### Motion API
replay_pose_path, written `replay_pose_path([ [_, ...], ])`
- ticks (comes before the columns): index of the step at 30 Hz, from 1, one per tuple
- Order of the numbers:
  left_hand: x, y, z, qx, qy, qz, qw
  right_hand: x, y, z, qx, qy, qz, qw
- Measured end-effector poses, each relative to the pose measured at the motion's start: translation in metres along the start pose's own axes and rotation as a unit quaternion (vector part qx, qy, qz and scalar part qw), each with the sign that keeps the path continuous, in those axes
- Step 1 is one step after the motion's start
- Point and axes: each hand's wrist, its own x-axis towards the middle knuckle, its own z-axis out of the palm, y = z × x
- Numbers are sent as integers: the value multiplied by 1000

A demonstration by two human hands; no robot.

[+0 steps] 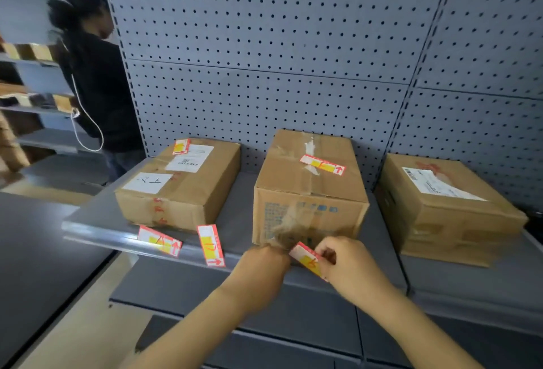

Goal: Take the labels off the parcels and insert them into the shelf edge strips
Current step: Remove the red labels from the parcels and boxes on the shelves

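Observation:
Three cardboard parcels stand on a grey shelf: a left parcel [179,183], a middle parcel [311,189] and a right parcel [446,207]. A red, white and yellow label [305,260] is pinched between my right hand [349,268] and my left hand [264,271] at the shelf's front edge, just below the middle parcel. Two more labels [160,241] [210,245] lie tilted by the clear edge strip [97,233]. One label [322,165] sticks on top of the middle parcel, and another [181,146] on the left parcel.
A grey pegboard wall [264,45] backs the shelf. Someone in dark clothes [97,83] stands at the far left beside other shelving. Lower grey shelves [264,304] jut out below my arms. The floor [73,324] shows at lower left.

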Motion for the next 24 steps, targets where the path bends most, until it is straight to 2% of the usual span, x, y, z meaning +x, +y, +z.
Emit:
replay_pose_path([
  [6,-6,-7,8,-35,-2,22,999,7,-3,9,63,20,-24,998],
  [10,-12,-5,3,-58,6,27,998,9,0,16,39,26,-36,998],
  [17,-14,-4,-1,-69,-17,8,997,11,-2,20,74,86,-78,990],
  [24,-14,-4,-1,-85,-18,1,996,18,-1,22,75,76,-100,989],
])
